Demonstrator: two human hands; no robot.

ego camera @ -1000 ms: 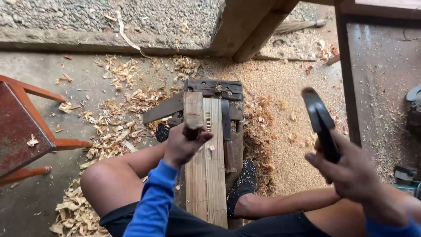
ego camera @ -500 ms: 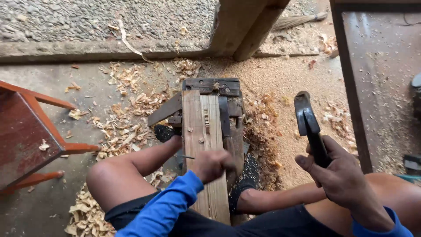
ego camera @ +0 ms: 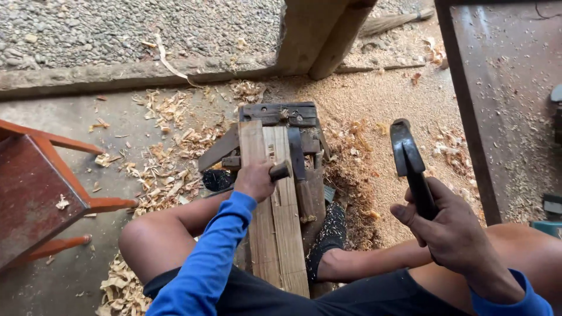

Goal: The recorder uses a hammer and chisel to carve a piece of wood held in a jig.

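My left hand [ego camera: 256,180], in a blue sleeve, grips a short dark chisel-like tool [ego camera: 280,171] and holds it against a pale wooden plank [ego camera: 275,216]. The plank lies lengthwise on a low dark wooden bench [ego camera: 280,114] between my bare legs. To the right, my right hand [ego camera: 446,225] is closed on the dark handle of a hammer [ego camera: 406,157], its black head raised above the sawdust. My foot in a black sandal [ego camera: 329,229] rests beside the bench.
Wood shavings [ego camera: 164,175] and sawdust [ego camera: 363,175] cover the concrete floor around the bench. A red wooden stool [ego camera: 41,193] stands at the left. A thick wooden post [ego camera: 310,35] rises behind the bench, and a dark metal-framed panel [ego camera: 503,111] stands at the right.
My left hand slid back along the plank, then forward again, and now holds the short tool on the wood. The hammer in my right hand shifted slightly left and down.
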